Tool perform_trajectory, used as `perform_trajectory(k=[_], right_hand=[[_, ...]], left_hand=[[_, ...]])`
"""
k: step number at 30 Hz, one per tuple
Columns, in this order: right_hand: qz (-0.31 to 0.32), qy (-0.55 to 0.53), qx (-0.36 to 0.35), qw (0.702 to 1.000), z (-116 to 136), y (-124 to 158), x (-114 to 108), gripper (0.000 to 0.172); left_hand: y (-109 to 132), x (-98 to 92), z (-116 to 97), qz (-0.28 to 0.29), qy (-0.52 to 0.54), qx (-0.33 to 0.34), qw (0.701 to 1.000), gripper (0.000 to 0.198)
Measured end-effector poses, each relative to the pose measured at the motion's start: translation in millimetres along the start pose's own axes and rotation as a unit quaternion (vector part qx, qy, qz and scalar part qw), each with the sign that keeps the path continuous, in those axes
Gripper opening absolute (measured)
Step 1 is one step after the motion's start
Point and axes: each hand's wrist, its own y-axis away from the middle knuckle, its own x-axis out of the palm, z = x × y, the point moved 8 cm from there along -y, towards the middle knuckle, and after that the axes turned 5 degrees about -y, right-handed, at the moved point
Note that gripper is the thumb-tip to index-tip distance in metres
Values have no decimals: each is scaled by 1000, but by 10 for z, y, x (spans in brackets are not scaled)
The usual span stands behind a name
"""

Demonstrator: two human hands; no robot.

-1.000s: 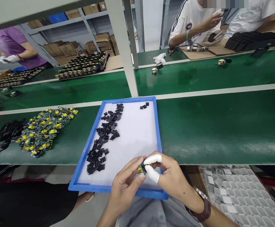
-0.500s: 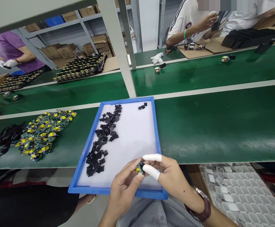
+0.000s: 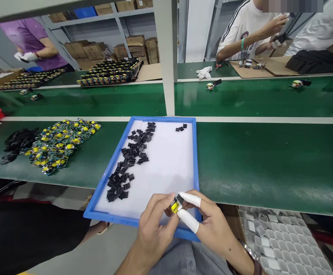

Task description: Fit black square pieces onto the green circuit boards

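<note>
Over the near end of the tray, my left hand [image 3: 156, 221] pinches a small circuit board [image 3: 175, 206] with a yellow component facing up. My right hand [image 3: 212, 219], with white finger cots on thumb and index finger, closes on the same board from the right. A small black plastic piece [image 3: 179, 199] sits against the board under the right index fingertip; whether it is fixed there I cannot tell. Many like black pieces [image 3: 132, 152] lie in a strip along the left of the blue-rimmed tray [image 3: 195, 160]. Several more are at its far right corner.
A heap of circuit boards [image 3: 60, 143] and a pile of black parts [image 3: 20, 141] lie left on the green bench [image 3: 254, 164]. A post [image 3: 166, 57] rises behind the tray. Clear plastic trays [image 3: 286, 236] stand low at right. Co-workers are across the bench.
The view has shifted, so the scene sits differently in the picture. Between my fingers the board has turned, showing more of its yellow component and the black piece. Both hands keep their grip.
</note>
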Motion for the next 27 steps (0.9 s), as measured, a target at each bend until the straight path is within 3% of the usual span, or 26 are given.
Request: perform_trajectory(k=[10,15,20,27], right_hand=[[30,-16,6,999,-44,-22,10,33],[-4,-30,-2,1000,-52,-17,-41,35],[46,-9,10,999,-100,-18,-13,35],[32,-9,-4,999,-95,-37,-42,29]], left_hand=[[59,-21,21,-30,37,4,999,53],[31,-25,31,-24,52,-5,998,54],[49,-13,61,-19,61,-11,998,56],[47,11,85,-3,67,-25,997,54]])
